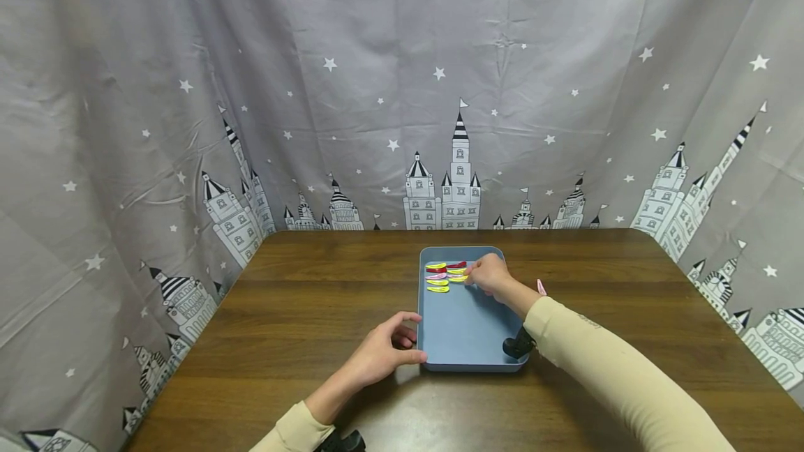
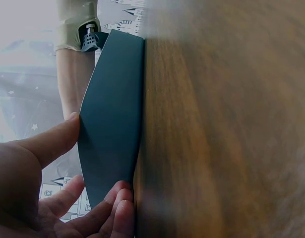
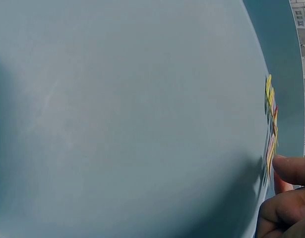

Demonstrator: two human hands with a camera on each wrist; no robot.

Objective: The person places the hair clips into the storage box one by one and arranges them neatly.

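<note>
A blue-grey tray point(image 1: 471, 340) lies on the table, holding two columns of snap hair clips point(image 1: 437, 289) in yellow, red and pink near its far left. My right hand point(image 1: 492, 276) reaches into the tray, with thumb and finger closed at the end of a yellow hair clip point(image 1: 456, 280) in the right column. In the right wrist view, the thumb point(image 3: 293, 170) is beside the row of clips; the fingertips' contact is partly hidden. My left hand point(image 1: 380, 351) is at the tray's left wall point(image 2: 112, 119), thumb and fingers spread apart and touching it.
A pink hair clip point(image 1: 541, 287) shows beyond the right forearm, to the right of the tray. The brown wooden table point(image 1: 301, 298) extends around the tray. A grey curtain point(image 1: 352, 110) with stars and castles hangs behind the table's far edge.
</note>
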